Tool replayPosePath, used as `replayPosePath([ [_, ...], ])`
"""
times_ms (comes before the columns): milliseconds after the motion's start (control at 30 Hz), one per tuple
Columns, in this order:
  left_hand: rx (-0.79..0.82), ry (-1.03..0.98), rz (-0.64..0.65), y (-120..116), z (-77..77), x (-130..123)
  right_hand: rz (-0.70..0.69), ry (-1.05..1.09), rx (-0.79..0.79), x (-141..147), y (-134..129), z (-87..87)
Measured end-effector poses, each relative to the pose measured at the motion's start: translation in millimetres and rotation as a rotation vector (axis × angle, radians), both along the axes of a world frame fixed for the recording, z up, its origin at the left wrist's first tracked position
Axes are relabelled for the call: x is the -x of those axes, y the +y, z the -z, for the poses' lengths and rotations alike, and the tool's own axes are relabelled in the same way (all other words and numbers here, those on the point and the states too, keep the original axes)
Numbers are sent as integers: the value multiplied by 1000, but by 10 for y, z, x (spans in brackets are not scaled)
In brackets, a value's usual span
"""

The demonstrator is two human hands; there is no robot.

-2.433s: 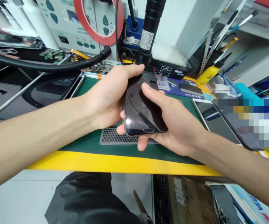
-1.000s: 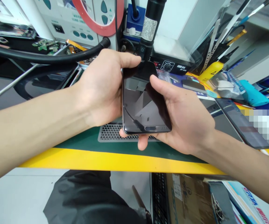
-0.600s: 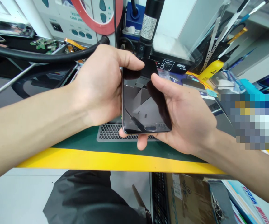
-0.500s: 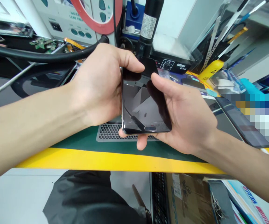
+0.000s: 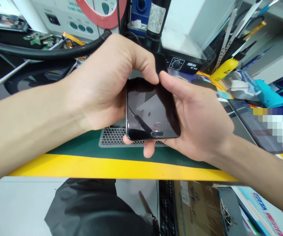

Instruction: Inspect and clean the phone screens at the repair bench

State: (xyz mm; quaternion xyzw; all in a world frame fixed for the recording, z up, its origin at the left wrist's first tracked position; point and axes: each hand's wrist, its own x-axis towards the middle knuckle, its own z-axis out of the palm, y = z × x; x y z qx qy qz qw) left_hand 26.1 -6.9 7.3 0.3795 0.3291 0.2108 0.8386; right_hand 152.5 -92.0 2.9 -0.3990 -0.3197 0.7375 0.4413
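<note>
A black smartphone (image 5: 148,111) with a dark, glossy screen is held between both hands above the bench's front part. A button shows at its near end, and the glass mirrors lights and a cable. My left hand (image 5: 112,78) is closed on the phone's left side, its thumb bent over the upper screen. My right hand (image 5: 198,111) grips the right edge, thumb along the glass. Fingertips of a hand show below the phone's near edge. The phone's back and most of the fingers behind it are hidden. A perforated grey plate (image 5: 114,137) lies underneath.
A solder station (image 5: 65,19) with a red tape ring (image 5: 102,23) stands at the back left. A thick black hose (image 5: 45,54) crosses there. A black control box (image 5: 183,64), yellow bottle (image 5: 226,68) and flat dark panel (image 5: 256,127) are rightward. The bench's yellow edge (image 5: 131,167) runs in front.
My left thumb has slid down and right over the screen, its tip now close to my right thumb. The view has shifted slightly; both hands still hold the phone.
</note>
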Motion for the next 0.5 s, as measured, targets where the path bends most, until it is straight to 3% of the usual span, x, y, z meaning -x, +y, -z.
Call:
replayPosePath([
  [100, -181, 123, 76, -15, -28, -17, -42, 39, 5, -11, 3, 4],
  [233, -179, 191, 207, -49, -78, -23, -58, 4, 20, -21, 5, -2],
  [500, -172, -50, 447, 8, -62, -43, -102, -8, -20, -31, 27, 20],
])
